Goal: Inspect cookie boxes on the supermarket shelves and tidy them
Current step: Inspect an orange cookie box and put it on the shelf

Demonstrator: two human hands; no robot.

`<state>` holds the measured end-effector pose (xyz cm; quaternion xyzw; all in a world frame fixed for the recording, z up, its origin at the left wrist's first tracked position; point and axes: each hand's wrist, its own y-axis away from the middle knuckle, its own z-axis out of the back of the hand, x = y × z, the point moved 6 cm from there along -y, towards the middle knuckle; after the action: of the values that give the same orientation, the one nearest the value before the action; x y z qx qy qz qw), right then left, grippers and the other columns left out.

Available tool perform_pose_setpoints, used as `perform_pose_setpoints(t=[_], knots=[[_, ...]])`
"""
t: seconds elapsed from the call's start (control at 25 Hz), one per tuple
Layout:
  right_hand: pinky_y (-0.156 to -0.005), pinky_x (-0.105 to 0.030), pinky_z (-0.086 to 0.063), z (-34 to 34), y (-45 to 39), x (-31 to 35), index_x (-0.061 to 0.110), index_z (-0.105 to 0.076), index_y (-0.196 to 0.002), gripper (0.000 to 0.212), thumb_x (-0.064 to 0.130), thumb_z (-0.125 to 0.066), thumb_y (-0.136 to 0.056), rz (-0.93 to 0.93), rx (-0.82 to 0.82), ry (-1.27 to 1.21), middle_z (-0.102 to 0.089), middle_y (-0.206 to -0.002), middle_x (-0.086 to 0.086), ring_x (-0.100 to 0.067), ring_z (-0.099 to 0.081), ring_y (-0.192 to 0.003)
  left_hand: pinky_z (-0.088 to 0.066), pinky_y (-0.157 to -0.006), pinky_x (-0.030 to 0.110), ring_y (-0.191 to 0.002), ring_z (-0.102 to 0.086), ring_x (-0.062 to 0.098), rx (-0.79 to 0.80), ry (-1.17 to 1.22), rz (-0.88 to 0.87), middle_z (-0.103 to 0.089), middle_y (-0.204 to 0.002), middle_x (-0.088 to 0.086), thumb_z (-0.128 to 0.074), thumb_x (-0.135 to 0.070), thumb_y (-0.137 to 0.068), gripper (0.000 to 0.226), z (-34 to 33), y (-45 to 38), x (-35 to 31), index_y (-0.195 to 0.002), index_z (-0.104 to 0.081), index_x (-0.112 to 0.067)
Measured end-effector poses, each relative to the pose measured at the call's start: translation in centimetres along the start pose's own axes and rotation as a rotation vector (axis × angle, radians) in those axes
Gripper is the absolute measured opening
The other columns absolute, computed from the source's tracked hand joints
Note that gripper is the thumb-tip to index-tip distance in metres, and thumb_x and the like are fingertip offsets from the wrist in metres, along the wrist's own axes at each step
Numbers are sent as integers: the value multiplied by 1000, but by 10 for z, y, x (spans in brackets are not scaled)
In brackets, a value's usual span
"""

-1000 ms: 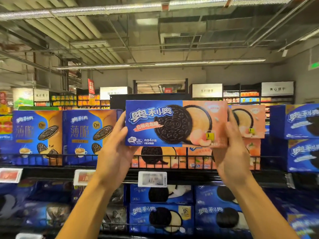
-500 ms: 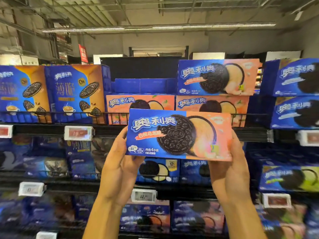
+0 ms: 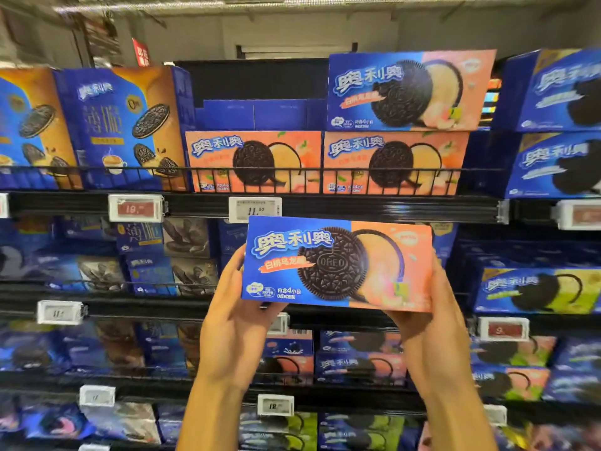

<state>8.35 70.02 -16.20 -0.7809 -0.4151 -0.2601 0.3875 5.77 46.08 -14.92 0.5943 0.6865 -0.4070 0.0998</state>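
Note:
I hold a blue and peach cookie box (image 3: 338, 263) flat-on in front of the second shelf, its printed face toward me. My left hand (image 3: 232, 323) grips its left end from below and behind. My right hand (image 3: 429, 323) grips its right end the same way. On the top shelf (image 3: 374, 206) two peach boxes (image 3: 253, 161) stand side by side, and one matching blue and peach box (image 3: 409, 89) lies on the right one. The spot above the left peach box is vacant, showing blue box backs behind it.
Tall blue and orange thin-cookie boxes (image 3: 123, 125) fill the top shelf's left; dark blue boxes (image 3: 556, 125) stack at its right. A wire rail runs along the shelf front. Price tags (image 3: 255, 209) hang on the shelf edges. Lower shelves hold more cookie boxes.
Both hands brought the box down from the top shelf's stack to the level of the second shelf. The view tilted downward, so the ceiling mostly left the frame.

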Motion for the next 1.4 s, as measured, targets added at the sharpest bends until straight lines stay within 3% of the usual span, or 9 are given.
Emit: perform_pose_setpoints(t=[0.2, 0.48, 0.64, 0.8, 1.0, 1.24, 1.4], knots=[[-75, -25, -59, 8, 12, -3, 45, -64, -127, 38, 48, -47, -94, -26, 7, 51, -70, -124, 9, -9, -70, -104, -56, -85, 43, -110, -62, 23, -56, -14, 35, -59, -137, 7, -49, -31, -93, 40, 9, 16, 10, -131, -59, -23], [-58, -24, -56, 14, 23, -7, 29, -63, -128, 45, 52, -53, -91, -24, -80, 33, -72, -111, -3, -13, -68, -84, -50, -95, 48, -113, -60, 27, -154, 27, 78, -58, -139, 9, -46, -27, -94, 37, 21, 25, 18, -130, -56, -24], [-71, -24, -57, 13, 24, -13, 28, -64, -131, 40, 44, -47, -98, -85, -55, -79, -67, -129, -2, -13, -66, -104, -46, -100, 52, -119, -60, 29, -184, 76, 84, -58, -139, 11, -45, -26, -96, 37, 26, 27, 24, -131, -57, -21], [-78, -26, -58, 11, 26, -17, 28, -62, -133, 41, 36, -45, -96, -112, -29, -96, -66, -133, 0, -13, -66, -112, -43, -103, 55, -130, -51, 32, -199, 73, 100, -54, -143, 12, -43, -26, -98, 44, 31, 28, 22, -141, -50, -18], [-81, -27, -58, 4, 26, -21, 31, -63, -131, 41, 38, -48, -93, -111, -25, -86, -68, -130, 1, -12, -67, -112, -56, -89, 47, -119, -58, 28, -186, 88, 84, -55, -142, 11, -36, -24, -102, 44, 34, 27, 16, -144, -45, -17], [-83, -30, -58, 4, 27, -29, 33, -66, -125, 37, 37, -50, -91, -132, -48, -101, -69, -127, 0, -13, -68, -109, -54, -92, 47, -126, -52, 31, -207, 94, 81, -57, -140, 11, -40, -25, -101, 38, 39, 25, 13, -135, -55, -21], [-89, -33, -56, 6, 25, -38, 26, -58, -135, 43, 38, -46, -96, -142, -86, -138, -66, -133, -3, -17, -65, -116, -57, -86, 43, -115, -59, 26, -186, 48, 40, -61, -136, 6, -39, -24, -100, 36, 34, 24, 9, -129, -62, -25]])
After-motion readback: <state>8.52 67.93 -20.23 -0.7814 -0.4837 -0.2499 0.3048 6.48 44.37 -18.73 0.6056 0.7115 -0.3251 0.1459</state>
